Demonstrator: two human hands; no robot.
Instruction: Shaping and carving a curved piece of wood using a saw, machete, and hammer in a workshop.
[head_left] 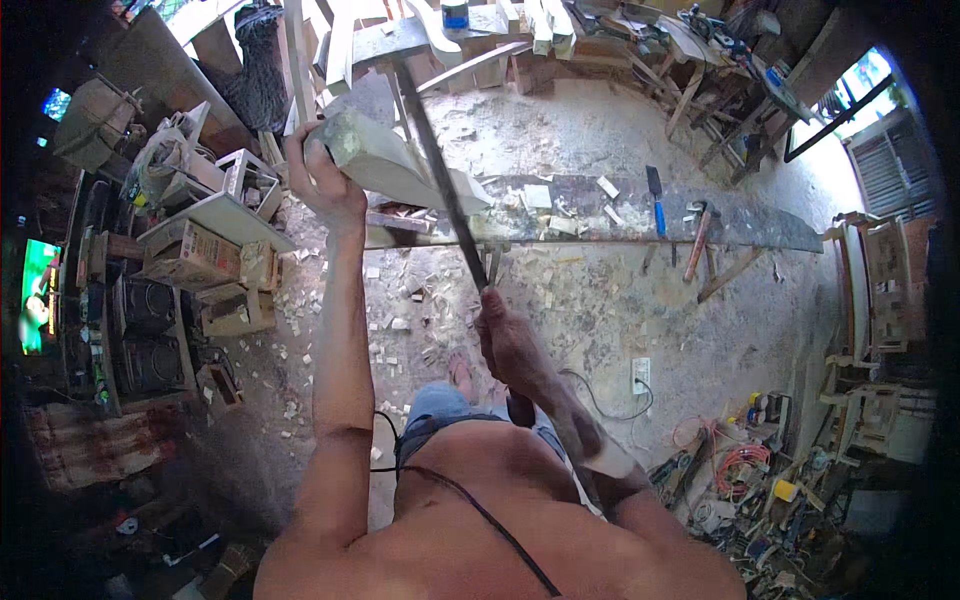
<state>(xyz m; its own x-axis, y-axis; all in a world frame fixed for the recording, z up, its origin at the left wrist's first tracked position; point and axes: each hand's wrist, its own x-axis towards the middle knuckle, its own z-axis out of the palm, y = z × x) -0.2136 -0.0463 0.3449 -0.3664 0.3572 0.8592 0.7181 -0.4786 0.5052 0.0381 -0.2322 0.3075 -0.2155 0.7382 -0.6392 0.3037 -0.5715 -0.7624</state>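
Left hand (322, 185) clenched on a pale wooden block (385, 160) raised above the plank workbench (760, 232) — right hand (508, 340) gripping a long dark rasp (440, 180) laid across it — cardboard boxes (205, 255) at left, contents unclear.

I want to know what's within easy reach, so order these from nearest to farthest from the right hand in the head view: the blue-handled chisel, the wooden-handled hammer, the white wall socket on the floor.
From the right hand:
1. White wall socket, on the floor, to its right.
2. Blue-handled chisel, on the long plank, up and right.
3. Wooden-handled hammer, against the plank, farther right.
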